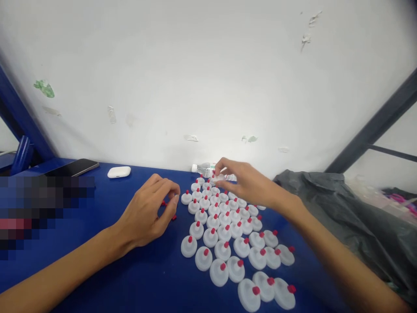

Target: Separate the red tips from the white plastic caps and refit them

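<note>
My right hand (243,180) reaches to the far end of a group of white, round caps with red tips, its thumb and fingers closed on one such cap (219,178). Many more caps (213,221) stand below and around it on the blue tabletop, red tips upward. To the left of the group, my left hand (151,213) hovers with curled fingers, thumb and index tips together; whatever lies between them is too small or hidden to make out. Tiny red pieces (174,217) lie by its thumb, partly covered by the hand.
A clear plastic bottle (203,169) lies by the wall behind the caps, partly hidden by my right hand. A white earbud case (119,172) and a phone (80,166) rest at the back left. Dark plastic sheeting (325,200) is bunched on the right. The left edge is pixelated.
</note>
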`<state>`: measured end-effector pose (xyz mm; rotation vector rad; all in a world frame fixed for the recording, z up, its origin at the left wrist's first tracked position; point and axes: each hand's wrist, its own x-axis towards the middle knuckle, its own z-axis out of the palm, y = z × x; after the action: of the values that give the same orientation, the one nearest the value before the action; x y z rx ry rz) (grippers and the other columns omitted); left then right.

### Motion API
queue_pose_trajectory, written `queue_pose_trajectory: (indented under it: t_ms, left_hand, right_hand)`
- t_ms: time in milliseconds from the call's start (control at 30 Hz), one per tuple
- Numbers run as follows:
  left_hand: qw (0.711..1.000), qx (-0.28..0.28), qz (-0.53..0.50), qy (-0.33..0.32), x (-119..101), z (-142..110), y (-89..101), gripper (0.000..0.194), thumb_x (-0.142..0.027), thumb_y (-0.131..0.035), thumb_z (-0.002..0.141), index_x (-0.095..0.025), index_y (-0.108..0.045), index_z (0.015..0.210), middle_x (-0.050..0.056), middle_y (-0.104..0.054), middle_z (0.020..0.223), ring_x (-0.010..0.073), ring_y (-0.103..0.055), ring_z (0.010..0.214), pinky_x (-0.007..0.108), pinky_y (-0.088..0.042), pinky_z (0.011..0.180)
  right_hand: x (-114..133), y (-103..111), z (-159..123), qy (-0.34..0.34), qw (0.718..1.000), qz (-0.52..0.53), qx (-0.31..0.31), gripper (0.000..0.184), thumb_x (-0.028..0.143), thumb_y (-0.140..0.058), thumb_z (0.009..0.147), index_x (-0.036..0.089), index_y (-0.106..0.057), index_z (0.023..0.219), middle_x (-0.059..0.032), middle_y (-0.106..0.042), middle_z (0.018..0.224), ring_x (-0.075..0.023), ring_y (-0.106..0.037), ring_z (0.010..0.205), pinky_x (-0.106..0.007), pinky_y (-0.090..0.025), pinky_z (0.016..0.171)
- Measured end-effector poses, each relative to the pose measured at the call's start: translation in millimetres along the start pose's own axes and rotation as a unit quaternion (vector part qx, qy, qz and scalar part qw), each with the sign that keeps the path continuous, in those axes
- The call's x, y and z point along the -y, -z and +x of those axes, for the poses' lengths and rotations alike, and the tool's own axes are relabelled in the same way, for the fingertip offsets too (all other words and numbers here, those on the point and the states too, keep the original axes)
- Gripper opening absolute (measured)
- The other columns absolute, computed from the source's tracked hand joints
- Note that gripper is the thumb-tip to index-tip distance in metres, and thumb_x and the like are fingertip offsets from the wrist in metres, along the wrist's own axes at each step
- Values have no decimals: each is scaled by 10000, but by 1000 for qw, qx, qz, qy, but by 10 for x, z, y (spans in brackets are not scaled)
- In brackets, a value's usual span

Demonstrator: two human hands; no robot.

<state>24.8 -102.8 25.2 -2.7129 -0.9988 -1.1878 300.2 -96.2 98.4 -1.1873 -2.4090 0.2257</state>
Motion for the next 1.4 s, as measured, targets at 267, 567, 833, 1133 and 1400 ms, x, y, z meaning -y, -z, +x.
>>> queue_pose_trajectory:
  t_ms: [267, 567, 833, 1133, 1400]
  left_hand:
    - [997, 43, 11, -64, -95, -16, -82, 70, -208, -471, 989, -190, -511, 934, 26, -561, 825, 191, -433, 757, 343, -382, 687]
    - [994, 96, -43, -42, -213, -34, -88, 280, -170, -303, 1031, -203, -479, 815, 21, -572, 767, 186, -413, 716, 347, -353, 655]
    - [965, 72, -181, 177, -238, -18, -76, 416, -400, -319, 1052, -209, -390, 689, -37, -414, 627, 131, -386, 565, 288, -319, 532]
    - [985, 53, 54, 155, 162, 45, -37, 274, -370, -437, 991, -222, -542, 785, 12, -560, 700, 212, -516, 749, 315, -393, 653]
    - [983, 47, 74, 160, 298, 37, -112, 174, -347, -515, 945, -215, -621, 903, 49, -678, 911, 239, -553, 883, 345, -434, 763]
  right_hand:
    - [575, -182, -103, 60, 991, 59, 108, 185, 202, -587, 963, 257, -458, 1083, -3, -708, 993, -162, -658, 786, -303, -490, 659]
    - [422, -210, -102, 50, 976, 164, 134, 266, 332, -678, 928, 265, -436, 1016, 8, -695, 961, -175, -682, 911, -301, -526, 707]
    - [372, -68, -140, 94, 987, -72, 108, 97, 181, -602, 947, 252, -539, 972, 34, -654, 760, -151, -580, 627, -273, -376, 549]
    - [-451, 17, -57, -13, 993, -117, 17, 226, 303, -530, 993, 235, -708, 1114, -55, -753, 1105, -258, -692, 1013, -398, -509, 860]
    - [-703, -84, -116, -32, 991, -104, 80, 323, 335, -491, 1002, 230, -744, 1173, -50, -745, 1212, -289, -697, 1103, -441, -533, 930]
